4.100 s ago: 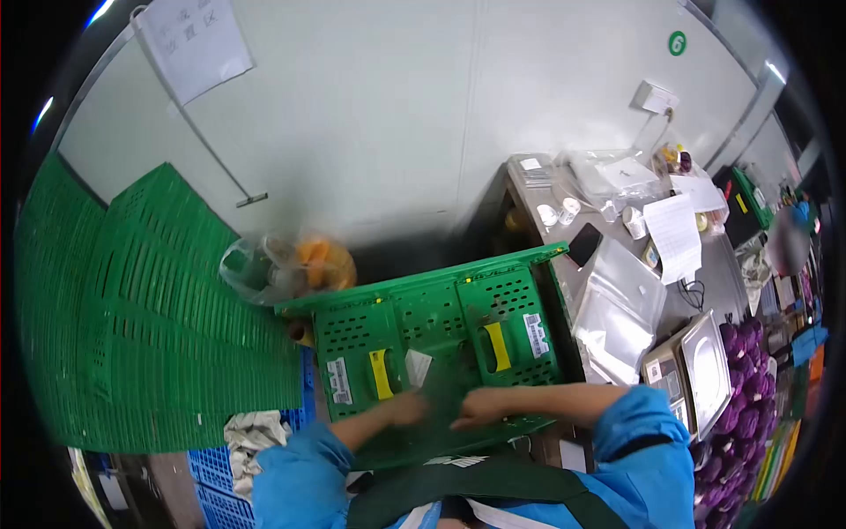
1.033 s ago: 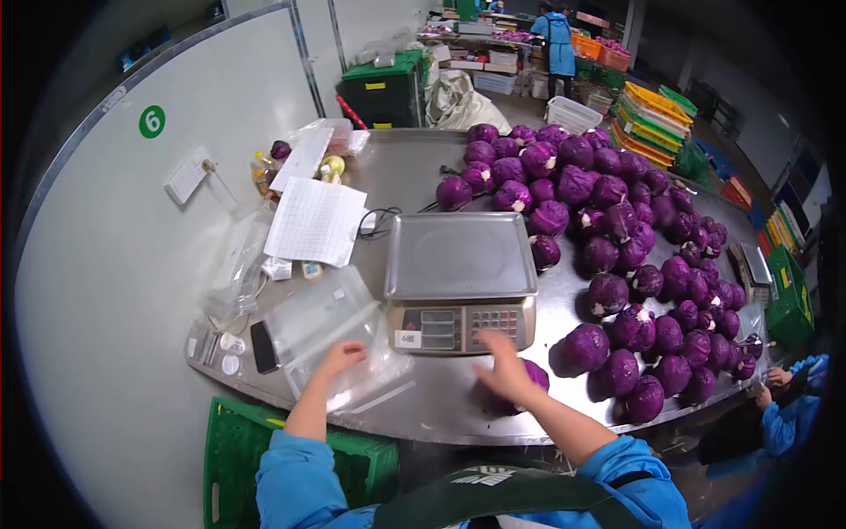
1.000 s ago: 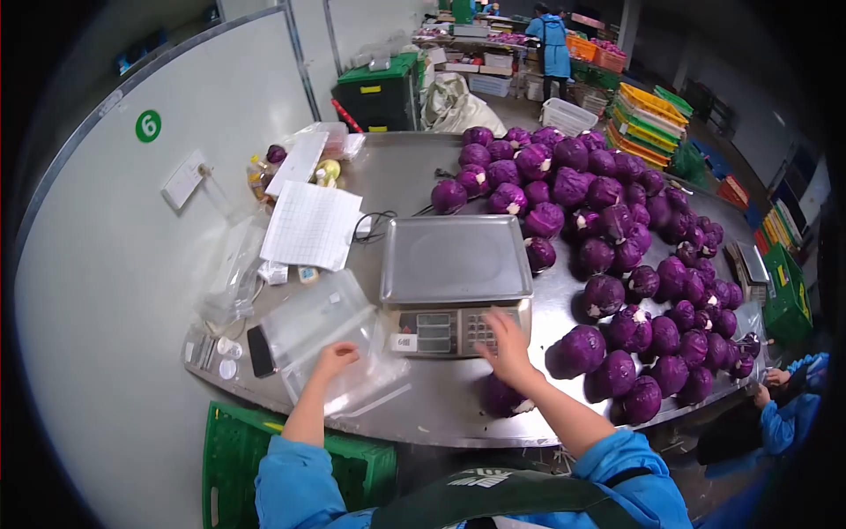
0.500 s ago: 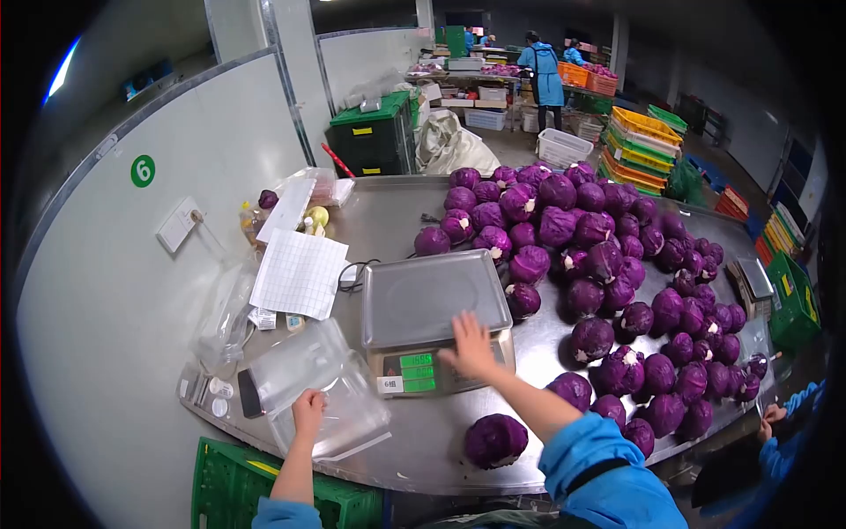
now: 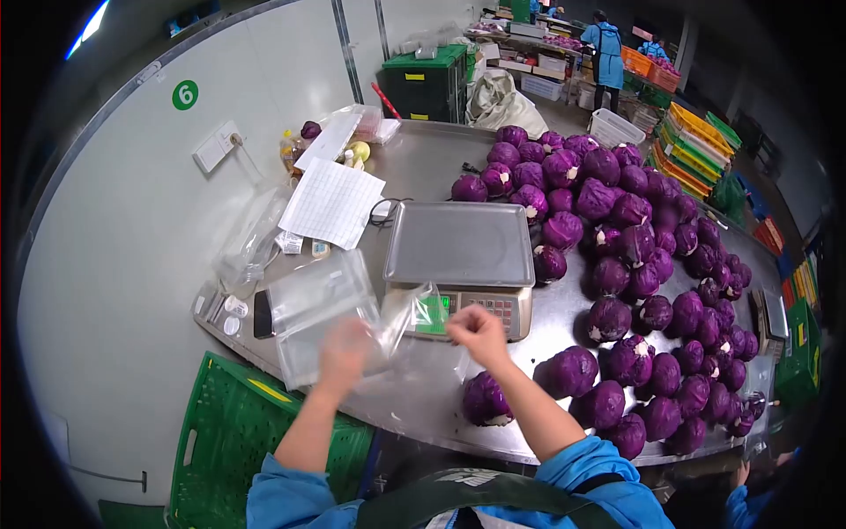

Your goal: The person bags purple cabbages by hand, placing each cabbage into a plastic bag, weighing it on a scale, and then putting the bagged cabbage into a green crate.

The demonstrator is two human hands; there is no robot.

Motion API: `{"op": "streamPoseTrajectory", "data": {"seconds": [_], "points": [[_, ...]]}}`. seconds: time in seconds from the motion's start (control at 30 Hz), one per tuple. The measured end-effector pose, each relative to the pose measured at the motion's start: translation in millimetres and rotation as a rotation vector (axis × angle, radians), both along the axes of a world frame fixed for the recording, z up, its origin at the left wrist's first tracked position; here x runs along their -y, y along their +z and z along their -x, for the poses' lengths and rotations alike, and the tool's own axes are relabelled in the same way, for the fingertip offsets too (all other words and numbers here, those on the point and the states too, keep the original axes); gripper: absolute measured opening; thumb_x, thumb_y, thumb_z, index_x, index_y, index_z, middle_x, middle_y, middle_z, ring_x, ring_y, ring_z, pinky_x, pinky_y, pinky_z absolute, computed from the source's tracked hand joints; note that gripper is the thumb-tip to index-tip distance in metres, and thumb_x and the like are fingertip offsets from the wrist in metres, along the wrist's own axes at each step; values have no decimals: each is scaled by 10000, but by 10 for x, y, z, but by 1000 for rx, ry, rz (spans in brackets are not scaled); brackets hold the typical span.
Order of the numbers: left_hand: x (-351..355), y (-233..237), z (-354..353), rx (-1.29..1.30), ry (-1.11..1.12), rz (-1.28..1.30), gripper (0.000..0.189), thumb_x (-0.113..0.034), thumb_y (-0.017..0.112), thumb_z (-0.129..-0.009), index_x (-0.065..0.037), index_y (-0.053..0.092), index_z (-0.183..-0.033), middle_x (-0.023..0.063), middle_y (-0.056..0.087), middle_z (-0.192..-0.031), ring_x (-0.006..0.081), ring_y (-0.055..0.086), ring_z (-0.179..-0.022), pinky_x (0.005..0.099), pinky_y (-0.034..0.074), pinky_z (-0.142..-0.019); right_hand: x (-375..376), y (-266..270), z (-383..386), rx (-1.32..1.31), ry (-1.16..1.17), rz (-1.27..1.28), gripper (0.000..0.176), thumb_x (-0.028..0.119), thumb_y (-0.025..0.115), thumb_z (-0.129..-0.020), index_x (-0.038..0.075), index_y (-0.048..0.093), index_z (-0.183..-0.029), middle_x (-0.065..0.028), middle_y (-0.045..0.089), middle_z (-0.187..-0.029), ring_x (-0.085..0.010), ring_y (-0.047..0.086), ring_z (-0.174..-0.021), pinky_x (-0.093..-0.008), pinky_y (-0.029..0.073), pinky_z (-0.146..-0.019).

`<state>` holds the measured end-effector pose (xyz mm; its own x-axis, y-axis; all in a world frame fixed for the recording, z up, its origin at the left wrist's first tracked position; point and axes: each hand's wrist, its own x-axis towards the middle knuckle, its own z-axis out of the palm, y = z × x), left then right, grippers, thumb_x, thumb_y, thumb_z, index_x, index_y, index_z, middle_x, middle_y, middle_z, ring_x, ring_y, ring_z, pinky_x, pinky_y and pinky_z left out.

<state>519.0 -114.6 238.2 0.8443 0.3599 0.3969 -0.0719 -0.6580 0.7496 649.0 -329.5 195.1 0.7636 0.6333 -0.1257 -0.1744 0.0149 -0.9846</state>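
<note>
A clear plastic bag [image 5: 401, 319] is raised off the table between my hands, partly covering the scale's display. My left hand [image 5: 345, 354], smeared by motion, is closed at the bag's left side, over a stack of flat clear bags [image 5: 322, 291]. My right hand [image 5: 478, 337] pinches at the bag's right edge, in front of the keypad of the weighing scale [image 5: 460, 242]. Nothing lies on the scale's metal pan. Close below my right hand sits a red cabbage [image 5: 486, 401]; a large pile of red cabbages [image 5: 634, 238] covers the table's right side.
Gridded paper sheets [image 5: 333, 203] and a dark phone [image 5: 263, 315] lie on the left of the metal table [image 5: 423, 159]. A green crate [image 5: 264, 441] stands below the front edge. Stacked crates [image 5: 692, 150] and a co-worker [image 5: 604, 53] are behind; another person's hand [image 5: 742, 474] shows at lower right.
My right hand has left the scale's pan edge and closed at the bag. The left hand has moved right, and a bag is now lifted between them. The view has shifted.
</note>
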Motion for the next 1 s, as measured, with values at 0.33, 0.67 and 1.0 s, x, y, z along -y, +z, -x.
{"op": "streamPoseTrajectory", "data": {"seconds": [0.33, 0.67, 1.0], "points": [[1183, 865, -319, -665, -1174, -287, 440, -446, 559, -787, -50, 600, -975, 173, 618, -805, 287, 603, -768, 383, 460, -666, 628, 2033, -239, 1320, -245, -163, 106, -20, 589, -553, 27, 540, -634, -133, 601, -917, -305, 541, -1045, -362, 457, -814], [1030, -1176, 489, -538, -881, 1975, 259, -290, 548, -833, -63, 528, -956, 20, 543, -703, 122, 512, -610, 257, 445, -558, 1045, 169, 499, -946, -28, -1019, 194, 192, 505, -881, 63, 559, -1014, -103, 601, -895, -240, 569, -899, -450, 457, -813], [1343, -2007, -281, -736, -111, 553, 254, -210, 473, -849, -11, 561, -979, 135, 609, -856, 223, 576, -835, 330, 439, -711, 1228, -1152, 508, 431, -717, 768, 236, 133, 670, -698, -7, 508, -797, -184, 555, -759, -341, 547, -703, -394, 427, -619]]}}
